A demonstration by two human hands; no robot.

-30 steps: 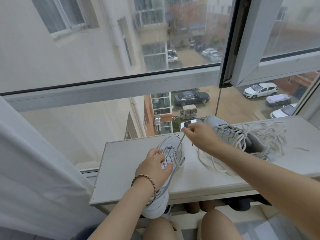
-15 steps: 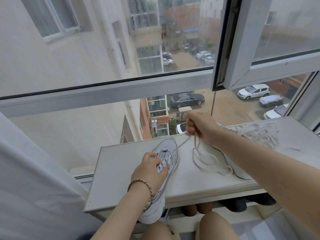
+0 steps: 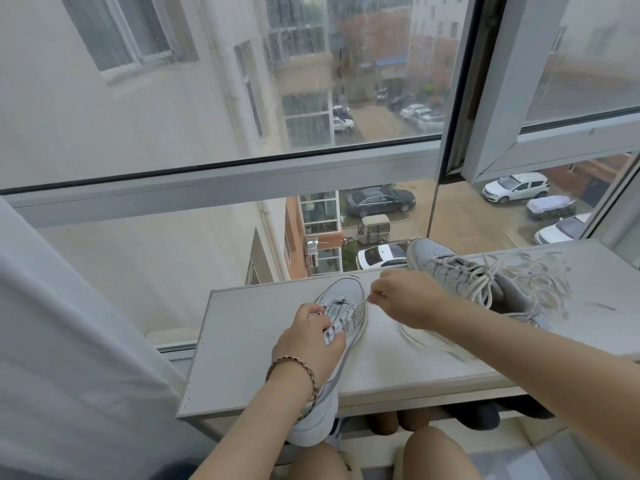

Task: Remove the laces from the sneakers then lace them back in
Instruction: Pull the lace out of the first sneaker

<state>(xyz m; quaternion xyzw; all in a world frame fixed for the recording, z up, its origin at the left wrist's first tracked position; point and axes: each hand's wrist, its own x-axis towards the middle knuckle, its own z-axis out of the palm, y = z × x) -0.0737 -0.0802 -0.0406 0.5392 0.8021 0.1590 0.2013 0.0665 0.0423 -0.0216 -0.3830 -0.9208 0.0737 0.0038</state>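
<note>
Atop white shelf point(image 3: 242, 358), right fingers point(image 3: 379, 295) pinch lace point(image 3: 361, 303), left fingers point(image 3: 311, 311) grip sneaker point(image 3: 346, 289).

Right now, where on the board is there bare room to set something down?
Bare: the board left of the held sneaker, and its far right end beyond the loose laces. Crowded: between that shoe and the second sneaker, where the right hand pinches a lace.

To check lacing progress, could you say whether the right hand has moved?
Yes: the right hand dropped toward the white shelf, nearer the pale grey sneaker.
</note>
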